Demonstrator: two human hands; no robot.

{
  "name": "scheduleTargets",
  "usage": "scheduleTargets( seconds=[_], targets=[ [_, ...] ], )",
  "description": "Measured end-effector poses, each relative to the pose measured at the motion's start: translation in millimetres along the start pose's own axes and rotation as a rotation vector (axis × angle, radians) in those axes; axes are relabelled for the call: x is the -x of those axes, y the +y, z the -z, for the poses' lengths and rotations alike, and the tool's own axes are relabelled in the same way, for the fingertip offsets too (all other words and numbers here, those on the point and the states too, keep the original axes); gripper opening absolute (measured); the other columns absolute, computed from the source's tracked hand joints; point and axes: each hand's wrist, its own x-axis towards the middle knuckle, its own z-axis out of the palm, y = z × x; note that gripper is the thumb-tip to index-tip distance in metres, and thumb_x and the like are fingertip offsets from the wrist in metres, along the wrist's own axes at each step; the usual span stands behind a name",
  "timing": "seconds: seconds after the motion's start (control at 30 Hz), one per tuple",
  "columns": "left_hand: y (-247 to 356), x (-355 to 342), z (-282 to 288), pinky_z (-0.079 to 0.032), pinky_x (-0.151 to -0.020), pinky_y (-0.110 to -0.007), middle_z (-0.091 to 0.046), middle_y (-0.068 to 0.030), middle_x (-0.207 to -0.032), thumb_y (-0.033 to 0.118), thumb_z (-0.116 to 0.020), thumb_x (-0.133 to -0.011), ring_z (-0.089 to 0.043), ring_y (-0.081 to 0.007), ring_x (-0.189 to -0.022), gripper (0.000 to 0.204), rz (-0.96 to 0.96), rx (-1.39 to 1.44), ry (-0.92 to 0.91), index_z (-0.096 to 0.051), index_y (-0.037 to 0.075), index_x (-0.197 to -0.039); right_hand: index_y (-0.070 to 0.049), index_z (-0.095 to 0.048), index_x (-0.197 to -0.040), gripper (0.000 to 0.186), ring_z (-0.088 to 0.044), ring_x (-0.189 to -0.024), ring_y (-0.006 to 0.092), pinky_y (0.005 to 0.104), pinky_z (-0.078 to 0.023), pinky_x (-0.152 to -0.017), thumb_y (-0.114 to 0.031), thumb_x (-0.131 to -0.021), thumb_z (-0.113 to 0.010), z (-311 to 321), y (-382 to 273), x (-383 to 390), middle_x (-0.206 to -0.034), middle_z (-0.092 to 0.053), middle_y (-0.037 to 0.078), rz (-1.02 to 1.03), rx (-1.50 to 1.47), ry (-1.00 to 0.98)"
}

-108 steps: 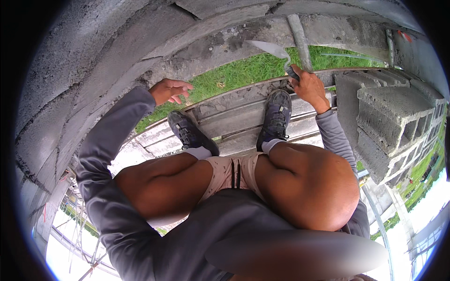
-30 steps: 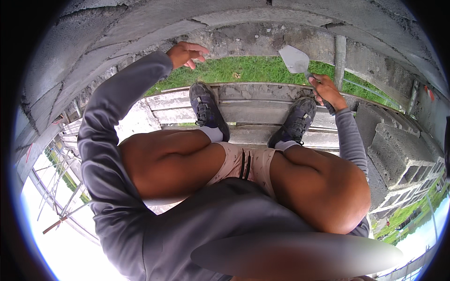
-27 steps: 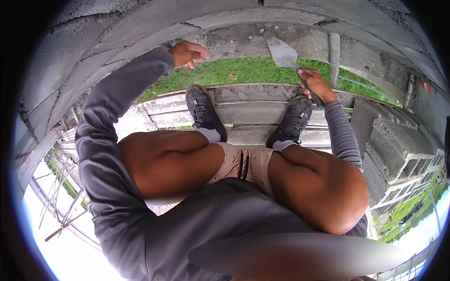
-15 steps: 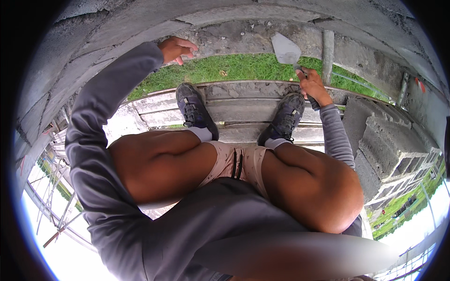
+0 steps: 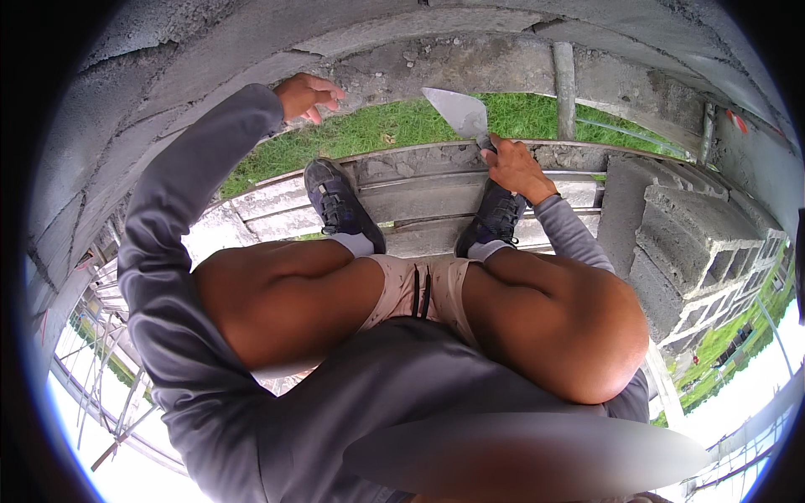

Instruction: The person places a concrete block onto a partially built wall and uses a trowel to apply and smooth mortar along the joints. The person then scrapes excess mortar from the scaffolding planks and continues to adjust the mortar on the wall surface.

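Note:
My right hand (image 5: 518, 170) is closed round the handle of a trowel (image 5: 457, 111), in front of my right shoe. The grey pointed blade reaches up and left over the grass, apart from the wall, and I see no mortar heaped on it. My left hand (image 5: 307, 95) is held out near the block wall (image 5: 369, 71), fingers apart and partly bent, with nothing in it. Whether its fingertips touch the wall I cannot tell.
I squat on a platform of planks (image 5: 411, 199), with a gap over grass (image 5: 360, 138) between it and the wall. Hollow concrete blocks (image 5: 696, 239) are stacked at the right. A post (image 5: 564, 92) stands against the wall. Scaffold poles show at the lower left.
My right hand has moved left and slightly nearer to me. The trowel blade has swung left and away from the wall. My left hand has shifted slightly left and nearer, still empty.

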Motion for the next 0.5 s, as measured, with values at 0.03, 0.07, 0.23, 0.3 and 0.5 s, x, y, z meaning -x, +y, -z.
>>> scheduleTargets(
  seconds=[0.03, 0.07, 0.23, 0.3, 0.5],
  targets=[
    [2, 0, 0, -0.051, -0.097, -0.042, -0.062, -0.0102, -0.134, 0.033, -0.046, -0.102, -0.069, -0.0277, -0.099, 0.042, -0.012, -0.001, 0.008, -0.056, 0.018, -0.140, -0.001, -0.055, -0.127, 0.042, -0.061, -0.100, 0.0492, 0.0534, -0.047, -0.091, -0.029, -0.095, -0.055, 0, 2, 1, -0.100, -0.066, 0.029, -0.079, 0.018, 0.123],
    [3, 1, -2, -0.051, -0.096, -0.042, -0.062, -0.0100, -0.134, 0.033, -0.046, -0.102, -0.069, -0.0274, -0.099, 0.042, -0.024, 0.037, 0.000, -0.056, 0.019, -0.140, -0.001, -0.055, -0.127, 0.042, -0.060, -0.101, 0.0494, 0.0537, -0.047, -0.091, -0.029, -0.095, -0.056, 1, 5, 2, -0.100, -0.066, 0.029, -0.097, 0.009, 0.169],
    [1, 8, -7, -0.051, -0.098, -0.041, -0.063, -0.0088, -0.134, 0.033, -0.047, -0.102, -0.069, -0.0272, -0.098, 0.041, 0.065, 0.063, 0.005, -0.057, 0.020, -0.140, -0.001, -0.056, -0.126, 0.040, -0.059, -0.102, 0.0514, 0.0539, -0.046, -0.092, -0.028, -0.096, -0.054, 7, 33, -18, -0.104, -0.065, 0.031, -0.125, 0.026, 0.225],
    [-4, 8, -4, -0.051, -0.098, -0.040, -0.063, -0.0081, -0.133, 0.033, -0.047, -0.102, -0.069, -0.0270, -0.099, 0.041, 0.115, 0.010, 0.039, -0.056, 0.020, -0.140, -0.001, -0.057, -0.125, 0.039, -0.059, -0.101, 0.0515, 0.0537, -0.046, -0.091, -0.028, -0.096, -0.055, 3, 36, -23, -0.102, -0.065, 0.032, -0.130, -0.099, 0.217],
    [-14, 4, 3, -0.052, -0.096, -0.040, -0.063, -0.0073, -0.134, 0.032, -0.047, -0.102, -0.069, -0.0273, -0.100, 0.041, 0.077, 0.091, 0.029, -0.056, 0.020, -0.140, -0.004, -0.056, -0.131, 0.045, -0.065, -0.091, 0.0467, 0.0534, -0.052, -0.079, -0.028, -0.093, -0.060, 42, 44, -14, -0.094, -0.068, 0.029, -0.124, 0.122, 0.332]
  ],
)
